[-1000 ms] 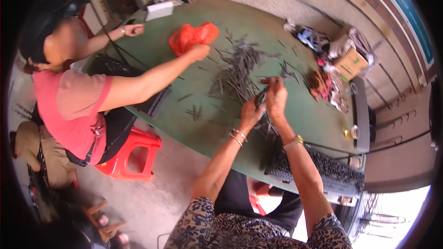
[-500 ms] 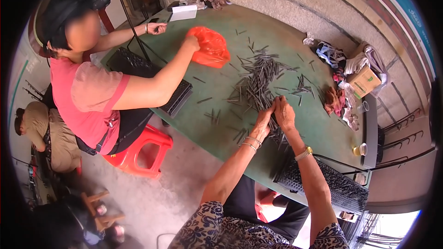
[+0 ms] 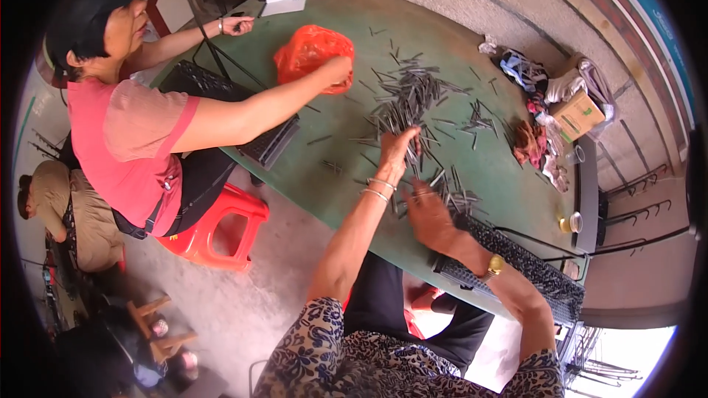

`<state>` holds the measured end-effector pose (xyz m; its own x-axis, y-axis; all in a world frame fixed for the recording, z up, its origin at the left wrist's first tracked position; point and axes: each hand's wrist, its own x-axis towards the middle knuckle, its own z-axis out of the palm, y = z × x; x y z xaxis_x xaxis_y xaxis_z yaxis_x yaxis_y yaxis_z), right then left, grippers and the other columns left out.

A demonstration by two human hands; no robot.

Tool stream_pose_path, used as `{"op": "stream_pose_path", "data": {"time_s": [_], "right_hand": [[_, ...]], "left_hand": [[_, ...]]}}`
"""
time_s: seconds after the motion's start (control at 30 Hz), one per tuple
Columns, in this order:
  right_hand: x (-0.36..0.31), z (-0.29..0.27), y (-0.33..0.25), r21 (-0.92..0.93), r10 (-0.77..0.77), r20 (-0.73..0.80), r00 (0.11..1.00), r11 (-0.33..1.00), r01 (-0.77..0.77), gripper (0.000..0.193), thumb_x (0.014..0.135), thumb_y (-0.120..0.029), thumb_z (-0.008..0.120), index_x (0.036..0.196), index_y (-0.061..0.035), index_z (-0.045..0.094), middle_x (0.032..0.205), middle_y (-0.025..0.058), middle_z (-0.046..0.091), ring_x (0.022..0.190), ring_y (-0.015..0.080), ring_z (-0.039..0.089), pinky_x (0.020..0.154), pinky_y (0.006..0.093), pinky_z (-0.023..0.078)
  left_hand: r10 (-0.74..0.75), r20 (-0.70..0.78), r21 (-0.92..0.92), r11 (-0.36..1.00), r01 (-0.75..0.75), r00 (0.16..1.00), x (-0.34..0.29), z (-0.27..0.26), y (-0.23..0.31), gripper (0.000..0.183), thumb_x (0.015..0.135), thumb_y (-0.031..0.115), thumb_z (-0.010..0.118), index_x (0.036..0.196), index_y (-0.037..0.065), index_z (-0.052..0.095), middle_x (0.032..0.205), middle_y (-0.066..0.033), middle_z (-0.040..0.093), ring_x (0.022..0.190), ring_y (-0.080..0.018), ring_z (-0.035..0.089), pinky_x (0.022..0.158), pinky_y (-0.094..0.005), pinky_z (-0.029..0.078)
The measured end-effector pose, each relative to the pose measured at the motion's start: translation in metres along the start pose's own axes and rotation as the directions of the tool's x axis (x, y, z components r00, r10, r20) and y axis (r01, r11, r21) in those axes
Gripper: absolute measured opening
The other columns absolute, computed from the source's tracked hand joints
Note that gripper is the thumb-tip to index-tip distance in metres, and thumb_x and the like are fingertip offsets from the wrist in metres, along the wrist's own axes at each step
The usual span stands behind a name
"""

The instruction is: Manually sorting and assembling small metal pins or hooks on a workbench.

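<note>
A heap of thin dark rods (image 3: pixel 424 88) lies on the green table, with loose ones scattered around it. My left hand (image 3: pixel 399 149), a bracelet on its wrist, is closed around some rods at the near end of the heap; their tips stick out past the fingers. Closer to me, my right hand (image 3: pixel 431 215) hovers by a smaller cluster of rods (image 3: pixel 461 197). Motion smears its fingers, so I cannot make out whether they hold anything. A black mesh-like rack (image 3: pixel 523 265) lies at the table's near edge beside my right forearm.
Across the left side, a co-worker's hand (image 3: pixel 338 70) reaches into a red plastic bag (image 3: pixel 299 48). Another dark rack (image 3: pixel 269 144) lies before that person. Cloths (image 3: pixel 531 140), a cardboard box (image 3: pixel 577 116) and plastic cups (image 3: pixel 571 222) line the right edge. A red stool (image 3: pixel 247 228) stands left.
My hands have separated: the left moved away from me and left, the right came back toward me. The co-worker's hand shifted right, into the red bag. The view has tilted slightly.
</note>
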<state>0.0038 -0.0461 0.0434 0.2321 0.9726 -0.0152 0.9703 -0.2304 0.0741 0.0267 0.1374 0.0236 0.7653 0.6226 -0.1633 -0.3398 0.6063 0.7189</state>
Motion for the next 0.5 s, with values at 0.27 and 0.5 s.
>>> {"op": "stream_pose_path", "data": {"time_s": [0.27,0.5], "right_hand": [[0.040,0.031,0.036,0.000,-0.255,0.098,0.962,0.966,0.257,0.060,0.080,-0.013,0.060,0.137,-0.0056,0.043,0.149,0.0198,0.029,0.135,0.0398,0.032,0.107,0.0469,0.035],[0.064,-0.039,0.081,0.956,0.425,0.155,0.892,0.164,-0.244,0.058,0.090,-0.031,0.061,0.137,-0.0005,0.043,0.135,0.0184,0.049,0.127,0.0283,0.046,0.106,0.0365,0.036]], "left_hand": [[0.180,-0.047,0.191,0.967,-0.168,0.983,-0.028,0.001,0.008,0.017,0.078,0.012,0.072,0.070,0.002,0.061,0.057,-0.0021,0.057,0.043,-0.0106,0.050,0.040,-0.0260,0.040],[0.248,-0.101,0.621,0.772,-0.134,0.963,-0.057,-0.008,-0.019,0.029,0.075,0.023,0.073,0.060,0.003,0.058,0.052,-0.0027,0.057,0.045,-0.0113,0.054,0.042,-0.0284,0.041]]}}
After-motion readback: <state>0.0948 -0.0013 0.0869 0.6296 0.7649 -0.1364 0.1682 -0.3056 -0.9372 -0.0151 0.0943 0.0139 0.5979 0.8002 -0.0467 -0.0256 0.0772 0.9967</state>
